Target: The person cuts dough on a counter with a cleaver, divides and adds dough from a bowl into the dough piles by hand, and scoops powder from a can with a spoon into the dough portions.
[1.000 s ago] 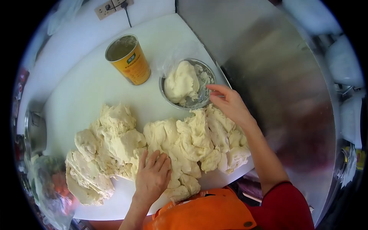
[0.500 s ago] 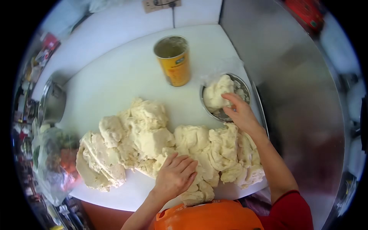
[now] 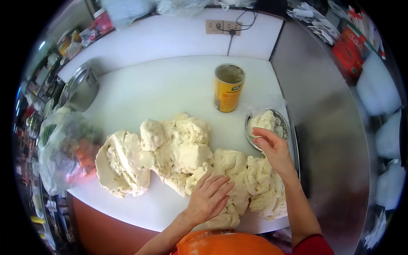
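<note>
Lumpy pale dough (image 3: 191, 144) lies in a broad, uneven row across the white table. My left hand (image 3: 209, 197) rests palm down on the dough near the table's front edge, its fingers stretched out. At the right stands a metal bowl (image 3: 284, 123) with a smaller lump of dough (image 3: 264, 120) in it. My right hand (image 3: 275, 151) is at the bowl's near side, thumb and fingers curved but apart, with nothing between them. Its fingertips overlap the lump's lower edge in view; whether they touch it I cannot tell.
A yellow open tin (image 3: 228, 94) stands behind the dough. At the left are a metal pot (image 3: 83, 91) and a clear plastic bag (image 3: 63, 148) with vegetables. A metal panel (image 3: 327, 110) borders the table's right side. A wall socket (image 3: 223, 27) with a cable is at the back.
The camera view has shifted, so the table sits lower and further right. My right hand has drawn back a little from the dough in the bowl. My left hand stays on the dough.
</note>
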`<control>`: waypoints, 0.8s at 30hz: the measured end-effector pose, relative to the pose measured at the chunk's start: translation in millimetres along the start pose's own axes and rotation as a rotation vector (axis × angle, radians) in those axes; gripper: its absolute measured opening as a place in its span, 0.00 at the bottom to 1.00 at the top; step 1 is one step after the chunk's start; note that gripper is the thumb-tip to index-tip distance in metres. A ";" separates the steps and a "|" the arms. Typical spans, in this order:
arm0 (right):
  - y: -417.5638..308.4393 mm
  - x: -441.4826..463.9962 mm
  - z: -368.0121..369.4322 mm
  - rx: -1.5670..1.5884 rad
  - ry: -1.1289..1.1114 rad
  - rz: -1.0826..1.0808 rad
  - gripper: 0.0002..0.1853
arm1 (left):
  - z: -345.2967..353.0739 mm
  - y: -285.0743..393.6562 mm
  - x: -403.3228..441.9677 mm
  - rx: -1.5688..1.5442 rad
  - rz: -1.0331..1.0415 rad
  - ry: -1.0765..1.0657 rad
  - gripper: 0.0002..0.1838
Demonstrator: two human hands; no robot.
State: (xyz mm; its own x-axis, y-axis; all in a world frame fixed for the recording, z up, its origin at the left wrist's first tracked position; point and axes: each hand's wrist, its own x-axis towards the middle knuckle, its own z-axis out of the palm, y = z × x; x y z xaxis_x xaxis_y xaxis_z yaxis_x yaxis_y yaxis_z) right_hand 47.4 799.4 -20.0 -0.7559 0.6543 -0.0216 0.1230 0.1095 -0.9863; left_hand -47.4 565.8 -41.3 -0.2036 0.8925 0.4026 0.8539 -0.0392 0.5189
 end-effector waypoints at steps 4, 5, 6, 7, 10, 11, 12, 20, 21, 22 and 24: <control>6.0 10.7 20.9 -0.101 -0.125 -0.015 0.23 | -18.9 5.6 -26.9 0.011 -0.061 0.122 0.23; 5.1 16.7 24.6 -0.113 -0.132 -0.004 0.24 | -24.8 4.4 -35.9 0.022 -0.075 0.159 0.24; 4.5 22.8 28.9 -0.125 -0.141 0.010 0.25 | -28.6 1.5 -44.6 0.018 -0.095 0.198 0.24; 2.6 28.7 32.3 -0.232 -0.125 -0.027 0.26 | -30.2 -2.5 -53.9 0.011 -0.117 0.234 0.25; -7.7 28.1 44.6 -0.300 -0.133 -0.086 0.25 | -34.7 -5.6 -81.0 -0.029 -0.239 0.275 0.24; -7.5 26.7 47.7 -0.314 -0.173 -0.102 0.25 | -32.5 -7.5 -92.0 -0.049 -0.288 0.270 0.24; -6.1 25.2 51.3 -0.325 -0.212 -0.118 0.25 | -31.6 -8.2 -100.3 -0.069 -0.336 0.264 0.23; -3.3 64.7 58.5 -0.354 -0.073 -0.033 0.28 | -45.0 -12.0 -120.0 -0.144 -0.403 0.212 0.21; 1.3 79.7 56.0 -0.344 0.007 -0.024 0.31 | -46.9 -14.7 -123.1 -0.153 -0.416 0.204 0.20; 0.2 92.2 56.1 -0.331 0.083 -0.015 0.33 | -49.8 -17.5 -126.0 -0.159 -0.432 0.197 0.20; -4.3 112.4 54.0 -0.466 0.125 -0.055 0.34 | -58.2 -21.4 -129.0 -0.170 -0.442 0.182 0.20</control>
State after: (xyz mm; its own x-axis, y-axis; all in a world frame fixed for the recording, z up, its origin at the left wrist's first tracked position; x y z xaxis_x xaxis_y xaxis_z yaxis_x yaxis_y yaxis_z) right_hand -72.8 832.0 -27.1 -0.6898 0.7199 0.0764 0.3815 0.4512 -0.8068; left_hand -67.2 425.4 -60.5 -0.6208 0.7483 0.2338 0.5805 0.2384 0.7786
